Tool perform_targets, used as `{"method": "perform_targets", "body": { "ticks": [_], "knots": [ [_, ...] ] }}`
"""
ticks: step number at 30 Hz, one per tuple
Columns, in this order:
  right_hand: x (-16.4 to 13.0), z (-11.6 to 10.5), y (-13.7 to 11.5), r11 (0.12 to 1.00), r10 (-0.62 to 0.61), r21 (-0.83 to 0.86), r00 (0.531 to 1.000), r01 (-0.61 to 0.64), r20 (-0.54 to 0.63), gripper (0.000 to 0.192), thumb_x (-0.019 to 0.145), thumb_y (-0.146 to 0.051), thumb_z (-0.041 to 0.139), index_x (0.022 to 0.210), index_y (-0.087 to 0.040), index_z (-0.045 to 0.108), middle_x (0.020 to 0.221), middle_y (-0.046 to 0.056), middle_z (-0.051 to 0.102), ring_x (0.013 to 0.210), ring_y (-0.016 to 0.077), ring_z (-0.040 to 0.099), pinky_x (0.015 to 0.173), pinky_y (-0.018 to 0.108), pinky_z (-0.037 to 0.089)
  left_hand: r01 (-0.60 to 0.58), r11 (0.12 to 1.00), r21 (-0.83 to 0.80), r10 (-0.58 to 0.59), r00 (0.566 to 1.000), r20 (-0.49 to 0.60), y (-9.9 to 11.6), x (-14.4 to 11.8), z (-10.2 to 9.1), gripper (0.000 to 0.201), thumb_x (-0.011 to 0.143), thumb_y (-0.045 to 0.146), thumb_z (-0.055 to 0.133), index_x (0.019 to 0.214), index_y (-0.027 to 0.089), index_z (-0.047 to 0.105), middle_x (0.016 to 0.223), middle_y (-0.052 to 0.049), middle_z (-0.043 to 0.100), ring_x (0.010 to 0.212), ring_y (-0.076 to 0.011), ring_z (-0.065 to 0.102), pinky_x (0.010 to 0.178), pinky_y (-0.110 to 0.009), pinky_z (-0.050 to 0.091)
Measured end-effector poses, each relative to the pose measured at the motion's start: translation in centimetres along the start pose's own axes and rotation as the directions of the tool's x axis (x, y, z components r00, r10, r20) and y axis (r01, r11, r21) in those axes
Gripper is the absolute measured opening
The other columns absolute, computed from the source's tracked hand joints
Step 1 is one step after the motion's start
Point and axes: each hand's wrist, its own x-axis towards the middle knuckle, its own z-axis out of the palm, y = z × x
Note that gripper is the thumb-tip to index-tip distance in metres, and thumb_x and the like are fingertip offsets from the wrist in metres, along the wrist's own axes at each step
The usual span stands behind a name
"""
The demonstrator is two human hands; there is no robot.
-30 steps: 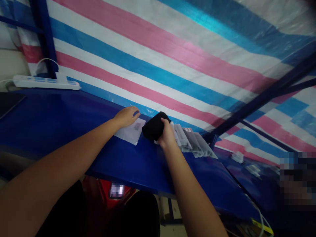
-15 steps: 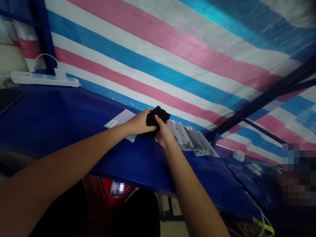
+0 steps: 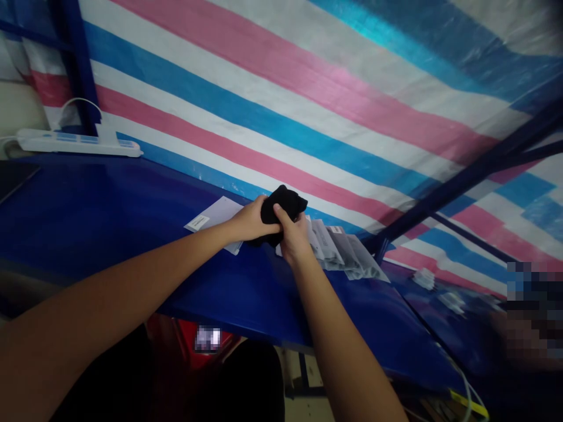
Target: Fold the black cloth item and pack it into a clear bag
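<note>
A bundle of folded black cloth (image 3: 284, 205) is gripped between both hands above the blue table (image 3: 211, 287); what kind of garment it is cannot be made out. My left hand (image 3: 253, 221) closes round its left side. My right hand (image 3: 294, 234) holds the right side, thumb pressed on the front. Partly behind my left hand lies a flat pale plastic bag (image 3: 217, 214) with a white label. Just right of my right hand, several filled clear plastic bags (image 3: 343, 252) overlap in a row.
A white power strip (image 3: 79, 142) lies at the table's far left. Striped sheeting (image 3: 264, 117) hangs behind the table. On the right, a second table carries small pale packets (image 3: 452, 302), with a blurred person beside it. Below the front edge is a red stool (image 3: 189, 346).
The black cloth has shifted very slightly up and right between my fingers. Both hands keep nearly the same grip, and the camera view has moved a little.
</note>
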Motion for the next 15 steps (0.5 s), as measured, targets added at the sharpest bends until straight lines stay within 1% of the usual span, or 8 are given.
{"method": "perform_targets", "body": {
  "ticks": [4, 6, 8, 11, 13, 15],
  "knots": [
    [0.1, 0.0, 0.1, 1.000, 0.002, -0.013, 1.000, -0.002, 0.024, 0.060, 0.066, -0.032, 0.084, 0.119, -0.020, 0.058, 0.107, 0.006, 0.070, 0.099, 0.0203, 0.068, 0.092, 0.036, 0.057, 0.006, 0.999, 0.047, -0.004, 0.998, -0.055, 0.5, -0.1, -0.1, 0.065, 0.067, 0.043, 0.077, 0.125, 0.023, 0.054, 0.112, -0.012, 0.066, 0.098, -0.0297, 0.064, 0.077, -0.042, 0.053],
    [0.1, 0.0, 0.0, 1.000, 0.021, -0.002, 0.999, -0.021, 0.043, 0.055, 0.067, -0.034, 0.083, 0.115, -0.020, 0.059, 0.104, 0.005, 0.070, 0.098, 0.0206, 0.069, 0.092, 0.036, 0.057, 0.005, 0.998, 0.056, 0.000, 0.996, -0.089, 0.6, 0.0, -0.3, 0.064, 0.066, 0.043, 0.078, 0.122, 0.022, 0.055, 0.110, -0.011, 0.067, 0.097, -0.0291, 0.064, 0.078, -0.042, 0.053],
    [0.3, -0.2, -0.1, 0.999, 0.048, 0.023, 0.997, -0.049, 0.062, 0.049, 0.070, -0.037, 0.081, 0.110, -0.019, 0.061, 0.100, 0.006, 0.071, 0.099, 0.0212, 0.069, 0.092, 0.036, 0.057, -0.004, 0.999, 0.033, 0.008, 0.992, -0.123, 0.8, 0.1, -0.5, 0.062, 0.065, 0.044, 0.079, 0.118, 0.021, 0.057, 0.110, -0.010, 0.067, 0.097, -0.0279, 0.064, 0.081, -0.042, 0.053],
    [0.3, -0.2, -0.4, 0.993, 0.092, 0.066, 0.992, -0.098, 0.081, 0.044, 0.074, -0.042, 0.078, 0.108, -0.020, 0.061, 0.098, 0.005, 0.071, 0.100, 0.0221, 0.069, 0.092, 0.038, 0.058, -0.015, 0.998, -0.067, 0.005, 0.990, -0.137, 1.0, 0.4, -0.8, 0.059, 0.064, 0.041, 0.081, 0.114, 0.019, 0.058, 0.109, -0.009, 0.069, 0.099, -0.0265, 0.065, 0.085, -0.041, 0.053],
    [0.2, -0.2, -0.8, 0.989, 0.114, 0.083, 0.989, -0.122, 0.095, 0.045, 0.075, -0.045, 0.077, 0.110, -0.021, 0.061, 0.101, 0.005, 0.071, 0.102, 0.0222, 0.068, 0.092, 0.039, 0.058, -0.007, 0.986, -0.170, -0.013, 0.993, -0.114, 1.2, 0.5, -1.0, 0.059, 0.064, 0.038, 0.081, 0.115, 0.018, 0.059, 0.110, -0.010, 0.069, 0.101, -0.0264, 0.065, 0.086, -0.041, 0.053],
    [-0.1, -0.1, -1.1, 0.984, 0.141, 0.090, 0.980, -0.154, 0.138, 0.048, 0.075, -0.047, 0.075, 0.113, -0.021, 0.062, 0.104, 0.005, 0.071, 0.105, 0.0229, 0.067, 0.094, 0.040, 0.057, 0.016, 0.964, -0.266, -0.036, 0.997, -0.071, 1.5, 0.4, -1.1, 0.060, 0.065, 0.036, 0.081, 0.118, 0.018, 0.059, 0.112, -0.011, 0.069, 0.102, -0.0266, 0.066, 0.086, -0.041, 0.054]
  ]
}}
